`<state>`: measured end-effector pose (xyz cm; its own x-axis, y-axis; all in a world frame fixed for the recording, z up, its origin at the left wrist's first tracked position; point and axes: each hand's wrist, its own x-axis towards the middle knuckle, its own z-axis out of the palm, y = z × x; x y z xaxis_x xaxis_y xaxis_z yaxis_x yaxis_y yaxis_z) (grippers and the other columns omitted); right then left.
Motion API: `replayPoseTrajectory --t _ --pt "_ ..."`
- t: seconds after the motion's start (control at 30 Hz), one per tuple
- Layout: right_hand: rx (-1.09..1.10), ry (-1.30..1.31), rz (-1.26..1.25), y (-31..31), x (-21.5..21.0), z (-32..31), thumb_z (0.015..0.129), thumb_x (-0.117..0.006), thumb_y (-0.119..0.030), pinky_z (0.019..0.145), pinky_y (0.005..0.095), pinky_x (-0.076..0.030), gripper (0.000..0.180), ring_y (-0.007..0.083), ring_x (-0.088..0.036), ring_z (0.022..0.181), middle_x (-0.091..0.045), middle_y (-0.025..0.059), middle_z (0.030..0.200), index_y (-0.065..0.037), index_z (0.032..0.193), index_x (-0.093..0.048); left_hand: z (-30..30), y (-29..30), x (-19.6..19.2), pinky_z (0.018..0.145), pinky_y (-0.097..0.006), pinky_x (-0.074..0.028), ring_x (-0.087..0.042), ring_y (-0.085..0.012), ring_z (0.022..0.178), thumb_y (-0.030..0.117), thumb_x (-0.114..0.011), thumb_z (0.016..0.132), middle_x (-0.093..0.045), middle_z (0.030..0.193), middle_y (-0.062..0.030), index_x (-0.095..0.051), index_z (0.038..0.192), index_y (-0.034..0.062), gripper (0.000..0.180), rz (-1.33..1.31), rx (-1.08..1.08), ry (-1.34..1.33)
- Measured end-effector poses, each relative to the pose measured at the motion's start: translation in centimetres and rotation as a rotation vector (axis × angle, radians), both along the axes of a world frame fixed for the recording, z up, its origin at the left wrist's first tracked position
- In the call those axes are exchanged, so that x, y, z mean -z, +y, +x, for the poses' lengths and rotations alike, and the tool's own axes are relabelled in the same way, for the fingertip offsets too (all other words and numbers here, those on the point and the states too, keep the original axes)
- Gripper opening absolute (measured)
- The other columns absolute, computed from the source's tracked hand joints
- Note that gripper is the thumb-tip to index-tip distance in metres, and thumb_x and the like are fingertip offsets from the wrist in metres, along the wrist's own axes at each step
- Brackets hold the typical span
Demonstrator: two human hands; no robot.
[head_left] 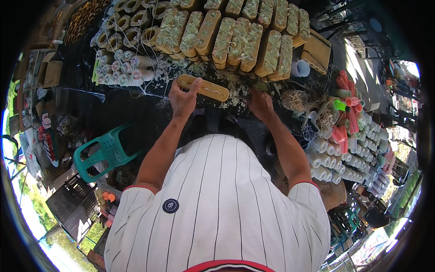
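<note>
My left hand (183, 97) grips the left end of a long tan block (213, 91) with rounded ends, thumb on top. A pale line runs along the block's upper face. Just right of the block, my right hand (261, 105) is closed around a thin-bladed tool (243, 97); its blade points left toward the block, and most of its handle is hidden by my fingers. Something greenish (260, 86) shows at the top of that hand. Pale shavings (235, 88) lie scattered between and beyond my hands.
Beyond my hands stand rows of tan blocks (224, 43) topped with pale green flakes. White bundles (124, 68) lie at left, and a white cup (300, 68) sits at right. Stacked white cylinders (333, 161) fill the right side. A green plastic chair (105, 152) is at left.
</note>
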<state>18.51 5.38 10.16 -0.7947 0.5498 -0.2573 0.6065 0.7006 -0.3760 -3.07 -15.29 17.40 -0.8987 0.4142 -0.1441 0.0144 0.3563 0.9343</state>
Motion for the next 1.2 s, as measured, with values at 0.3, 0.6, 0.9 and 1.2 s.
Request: replayPoseTrajectory --t 0.3,0.6,0.9,1.2 --pt "0.171 0.543 -0.359 -2.7 -8.8 1.5 0.09 -0.084 -0.019 0.068 0.0368 -0.055 0.021 0.0308 -0.071 0.07 -0.074 0.0134 0.08 -0.001 0.095 -0.076 0.2 0.1 -0.4 0.079 -0.032 -0.054 -0.068 -0.0159 0.085 0.037 -0.088 0.09 -0.075 0.095 -0.0083 -0.07 0.108 -0.0023 0.046 -0.043 -0.003 0.076" --pt "0.119 0.683 -0.185 -4.4 -8.0 1.2 0.085 -0.088 -0.016 0.063 0.0384 -0.054 0.019 0.0313 -0.07 0.069 -0.071 0.0133 0.077 -0.003 0.087 -0.074 0.1 0.0 -0.6 0.081 -0.035 -0.056 -0.07 -0.0208 0.084 0.039 -0.089 0.088 -0.076 0.095 -0.0117 -0.068 0.109 -0.0036 0.052 -0.043 0.01 0.028" --pt "0.027 0.759 -0.066 -4.8 -7.6 1.1 0.083 -0.087 -0.005 0.062 0.0374 -0.054 0.014 0.0296 -0.07 0.068 -0.071 0.0124 0.077 -0.002 0.09 -0.075 0.2 -0.2 0.0 0.083 -0.033 -0.055 -0.067 -0.0164 0.088 0.038 -0.09 0.088 -0.074 0.098 -0.0091 -0.067 0.109 -0.0022 0.051 0.038 0.006 0.001" --pt "-0.061 0.62 -0.018 -3.8 -9.6 0.9 0.084 -0.088 -0.014 0.061 0.0385 -0.054 0.017 0.0331 -0.07 0.068 -0.071 0.0143 0.077 -0.003 0.088 -0.076 0.2 -0.6 1.2 0.084 -0.032 -0.054 -0.065 -0.0164 0.09 0.04 -0.09 0.088 -0.072 0.102 -0.0086 -0.064 0.114 -0.0021 0.056 0.043 -0.003 -0.063"
